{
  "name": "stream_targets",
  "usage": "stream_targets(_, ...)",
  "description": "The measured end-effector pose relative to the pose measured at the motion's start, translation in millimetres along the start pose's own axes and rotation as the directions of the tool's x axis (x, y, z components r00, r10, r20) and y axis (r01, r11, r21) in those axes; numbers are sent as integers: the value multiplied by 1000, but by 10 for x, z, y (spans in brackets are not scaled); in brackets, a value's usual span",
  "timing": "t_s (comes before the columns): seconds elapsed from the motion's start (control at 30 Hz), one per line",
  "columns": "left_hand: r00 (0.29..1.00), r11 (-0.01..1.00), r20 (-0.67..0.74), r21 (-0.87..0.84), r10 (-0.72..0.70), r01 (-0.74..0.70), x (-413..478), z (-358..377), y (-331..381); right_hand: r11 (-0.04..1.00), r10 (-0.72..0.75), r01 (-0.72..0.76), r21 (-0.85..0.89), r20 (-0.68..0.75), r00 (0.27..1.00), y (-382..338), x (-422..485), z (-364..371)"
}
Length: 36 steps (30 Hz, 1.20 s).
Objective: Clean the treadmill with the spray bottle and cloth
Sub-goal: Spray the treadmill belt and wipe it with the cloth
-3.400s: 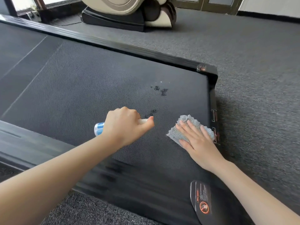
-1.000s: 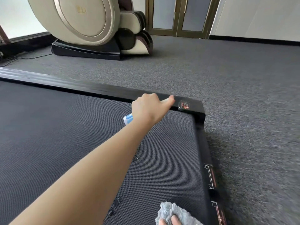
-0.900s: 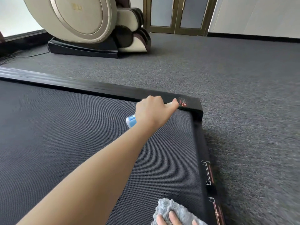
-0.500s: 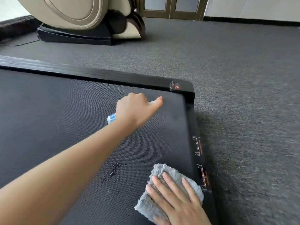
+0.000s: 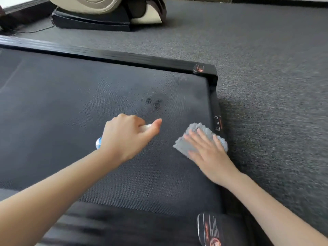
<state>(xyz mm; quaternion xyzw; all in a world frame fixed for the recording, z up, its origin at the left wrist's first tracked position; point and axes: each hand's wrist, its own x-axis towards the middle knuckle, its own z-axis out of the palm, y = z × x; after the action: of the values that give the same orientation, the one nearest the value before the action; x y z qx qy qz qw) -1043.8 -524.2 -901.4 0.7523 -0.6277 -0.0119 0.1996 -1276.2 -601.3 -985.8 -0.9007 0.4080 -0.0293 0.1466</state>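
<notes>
Treadmill's dark grey woven running belt (image 5: 85,107) fills the middle of the view, edged by a glossy black rail (image 5: 213,96). The left hand (image 5: 126,137) curls its fingers round a small white spray bottle with a blue band (image 5: 98,142). Its index finger lies stretched along the nozzle, which aims toward twelve o'clock at a cluster of dark wet spots (image 5: 153,102). At three o'clock from it, the right hand (image 5: 207,151) lies flat with fingers straight and spread, pressing a fluffy grey microfibre cloth (image 5: 181,144) onto the belt just beside the rail. To wipe well, I judge the cloth should sweep toward ten o'clock across the spots, with even pressure and overlapping passes. The bottle should lift clear first.
</notes>
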Motion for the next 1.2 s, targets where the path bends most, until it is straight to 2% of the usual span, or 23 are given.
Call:
stream_targets(0.1, 999, 997, 40, 78, -3, 0, -209, -42, 37, 997, 67, -67, 39, 8, 998, 199, 190, -44)
stream_targets(0.33, 989, 994, 143, 102, 25, -40, -483, 70, 293, 1000, 0, 1, -9, 48, 999, 279, 738, -155)
stream_targets(0.5, 997, 996, 58, 59, 59, -63, -512, 151, 334, 1000, -9, 10, -9, 62, 998, 250, 804, -166)
stream_targets(0.6, 995, 998, 75, 29, 61, -63, -550, 218, 372, 1000, -12, 12, 2, 64, 998, 280, 803, -159)
stream_targets(0.73, 996, 1000, 91, 23, 15, -17, -478, 192, 348, 1000, -13, 14, -5, 53, 998, 302, 807, -144)
stream_targets(0.83, 997, 999, 51, 13, -50, 50, -378, 67, 202, 1000, -30, 30, -6, 39, 999, 281, 792, -105)
stream_targets(1.03, 987, 986, -51, 52, -156, 158, -317, -188, -208, 988, -142, 142, -54, 11, 990, -187, 1046, 40)
stream_targets(1.1, 985, 984, -60, 77, -159, 163, -343, -222, -291, 967, -246, 247, -65, 18, 969, -525, 1050, 127)
stream_targets(1.13, 986, 983, -66, 88, -154, 160, -356, -240, -320, 934, -350, 350, -65, 20, 937, -717, 969, 186)
stream_targets(1.2, 988, 982, -76, 117, -137, 145, -375, -272, -367, 813, -577, 579, -63, 47, 815, -1046, 668, 320)
